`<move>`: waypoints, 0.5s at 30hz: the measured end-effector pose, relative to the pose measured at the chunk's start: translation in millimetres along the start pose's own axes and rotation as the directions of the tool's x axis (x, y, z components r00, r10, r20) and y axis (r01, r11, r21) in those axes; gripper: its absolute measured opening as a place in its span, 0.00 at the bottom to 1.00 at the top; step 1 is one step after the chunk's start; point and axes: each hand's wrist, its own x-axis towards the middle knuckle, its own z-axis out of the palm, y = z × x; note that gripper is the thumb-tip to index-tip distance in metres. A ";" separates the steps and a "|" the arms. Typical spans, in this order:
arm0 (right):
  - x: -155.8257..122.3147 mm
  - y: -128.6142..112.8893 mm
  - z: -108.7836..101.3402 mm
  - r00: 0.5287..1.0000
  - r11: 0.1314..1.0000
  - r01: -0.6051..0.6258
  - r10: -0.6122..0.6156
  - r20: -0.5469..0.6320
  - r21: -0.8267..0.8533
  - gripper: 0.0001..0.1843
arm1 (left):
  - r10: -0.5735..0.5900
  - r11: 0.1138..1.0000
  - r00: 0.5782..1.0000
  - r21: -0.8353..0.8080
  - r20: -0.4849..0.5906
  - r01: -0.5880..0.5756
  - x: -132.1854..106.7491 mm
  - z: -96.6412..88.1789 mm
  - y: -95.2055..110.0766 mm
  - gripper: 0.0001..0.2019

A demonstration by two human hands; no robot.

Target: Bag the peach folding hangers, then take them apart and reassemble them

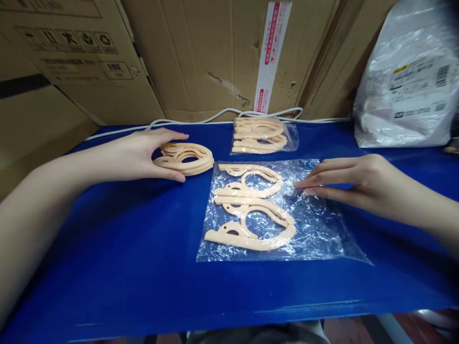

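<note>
In the head view, surrounds with the left grip (145,152) one end of the stack of beige hangers (195,167), left of the clear bag (322,234) on the blue table (143,282); cannot tell if gripping or only loosely open around. With the right grip (358,184), fingertips together, pinches the clear bag towards its right side. Inside this bag, shows flat hangers (267,244). Behind, shows a smaller bag (292,136) of hangers, a white cable (224,112) and cardboard boxes (211,43).
</note>
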 end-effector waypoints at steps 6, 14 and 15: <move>-1.9 -1.1 -7.0 0.997 0.996 -0.035 0.029 -0.070 -0.085 0.14 | -0.051 0.998 0.999 -0.027 0.018 0.052 -5.0 -2.9 8.7 0.48; -4.0 2.0 -8.1 0.983 0.988 -0.095 0.073 -0.170 -0.124 0.14 | 0.023 0.999 1.000 0.045 -0.017 -0.022 3.6 0.1 -11.3 0.48; -4.2 2.0 -8.3 0.981 0.987 -0.098 0.075 -0.177 -0.125 0.14 | 0.030 0.998 0.999 0.048 -0.030 -0.029 3.6 -0.1 -11.6 0.48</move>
